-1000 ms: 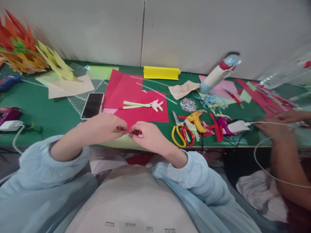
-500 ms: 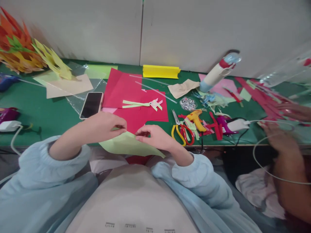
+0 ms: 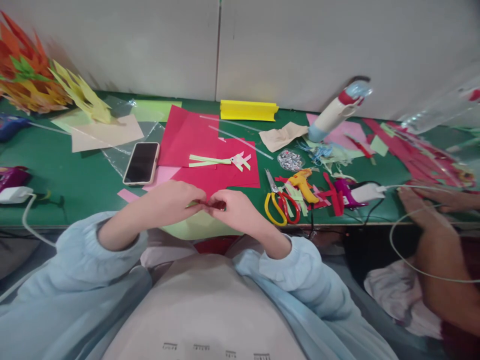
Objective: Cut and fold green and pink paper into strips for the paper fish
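Note:
My left hand (image 3: 176, 200) and my right hand (image 3: 238, 210) meet over the table's front edge, fingertips almost touching. Both pinch the upper edge of a light green sheet of paper (image 3: 202, 226), which droops below them over the edge. The exact fold or hold between the fingertips is mostly hidden. Just beyond them lie red sheets of paper (image 3: 187, 135), and on these rests a small figure of pale green and pink paper strips (image 3: 238, 161). Scissors (image 3: 276, 200) with yellow and red handles lie to the right of my right hand.
A phone (image 3: 141, 163) lies left of the red paper. To the right are a yellow glue gun (image 3: 304, 185), a tub of small beads (image 3: 290, 160), paper scraps and a leaning bottle (image 3: 339, 110). Another person's hands (image 3: 423, 205) work at the far right, near a white cable (image 3: 397, 220).
My hands have drawn together, the left moving right and slightly down. Less of the green paper shows. Pink paper is now uncovered beside my left wrist. The other person's hand shifted slightly.

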Demonstrator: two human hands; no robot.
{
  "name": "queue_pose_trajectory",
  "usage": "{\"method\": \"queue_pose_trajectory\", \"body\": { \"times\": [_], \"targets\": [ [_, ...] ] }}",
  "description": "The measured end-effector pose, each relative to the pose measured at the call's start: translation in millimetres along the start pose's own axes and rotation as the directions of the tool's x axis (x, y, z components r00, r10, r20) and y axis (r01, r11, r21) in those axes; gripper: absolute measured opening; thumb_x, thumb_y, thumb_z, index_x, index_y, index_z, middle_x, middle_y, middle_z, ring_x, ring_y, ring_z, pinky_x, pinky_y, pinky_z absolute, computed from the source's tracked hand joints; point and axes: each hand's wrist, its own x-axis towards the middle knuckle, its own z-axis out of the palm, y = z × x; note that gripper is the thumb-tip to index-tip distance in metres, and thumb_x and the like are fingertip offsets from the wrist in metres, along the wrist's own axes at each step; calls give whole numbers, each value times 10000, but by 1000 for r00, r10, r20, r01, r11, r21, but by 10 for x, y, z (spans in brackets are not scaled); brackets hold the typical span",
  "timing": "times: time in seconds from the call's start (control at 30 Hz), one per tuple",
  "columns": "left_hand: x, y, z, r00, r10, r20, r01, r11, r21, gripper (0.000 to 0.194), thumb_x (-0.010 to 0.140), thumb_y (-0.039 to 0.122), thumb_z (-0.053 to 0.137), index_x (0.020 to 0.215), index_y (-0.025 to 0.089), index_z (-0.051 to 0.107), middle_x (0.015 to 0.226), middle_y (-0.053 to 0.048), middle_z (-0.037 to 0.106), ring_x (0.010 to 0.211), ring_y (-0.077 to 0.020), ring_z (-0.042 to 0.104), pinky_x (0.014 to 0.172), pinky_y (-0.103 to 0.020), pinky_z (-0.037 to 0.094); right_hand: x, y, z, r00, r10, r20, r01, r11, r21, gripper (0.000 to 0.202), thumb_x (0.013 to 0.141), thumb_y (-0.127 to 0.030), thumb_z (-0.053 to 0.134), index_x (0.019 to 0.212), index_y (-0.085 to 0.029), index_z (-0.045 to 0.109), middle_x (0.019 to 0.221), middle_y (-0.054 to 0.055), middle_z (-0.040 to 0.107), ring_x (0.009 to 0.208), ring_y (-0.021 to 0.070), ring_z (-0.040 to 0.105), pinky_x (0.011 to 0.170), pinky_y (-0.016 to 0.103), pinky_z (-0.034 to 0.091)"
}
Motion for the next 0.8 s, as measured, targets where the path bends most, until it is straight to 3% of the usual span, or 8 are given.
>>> {"method": "queue_pose_trajectory", "body": {
  "times": [0.2, 0.47, 0.63, 0.8],
  "targets": [
    [-25, -36, -18, 999, -50, -16, 50, 998, -48, 303, 940, 376, 434, 864, 236, 692, 768, -6, 718, 602, -151, 590, 576, -258, 346, -91, 76, -81, 1000, 14, 21, -16, 995, 103, 164, 819, -295, 728, 901, -153, 732, 889, 35, 726, 783, 118, 634, 748, 235, 446],
    [-172, -106, -22, 995, -50, -89, 39, 992, -122, 370, 947, 443, 401, 878, 218, 686, 831, -19, 734, 708, -174, 639, 642, -266, 389, -134, 348, -153, 986, 48, 161, -102, 932, 347, 347, 789, -450, 723, 988, -169, 763, 959, 55, 766, 860, 177, 689, 755, 255, 499],
    [-213, -95, -7, 990, -23, -137, 10, 996, -92, 374, 970, 439, 392, 874, 218, 677, 840, -14, 733, 727, -177, 647, 642, -268, 400, -97, 306, -139, 984, 17, 178, -71, 951, 300, 277, 782, -396, 739, 923, -159, 761, 876, 37, 761, 795, 156, 665, 706, 241, 469],
    [-224, -110, 15, 990, -8, -142, -1, 998, -64, 357, 974, 423, 398, 883, 222, 679, 850, -16, 733, 729, -179, 652, 633, -269, 401, -89, 186, -132, 997, 48, 68, -58, 985, 160, 140, 803, -291, 746, 848, -158, 754, 775, 13, 735, 698, 111, 615, 664, 225, 408]
  ]
}}
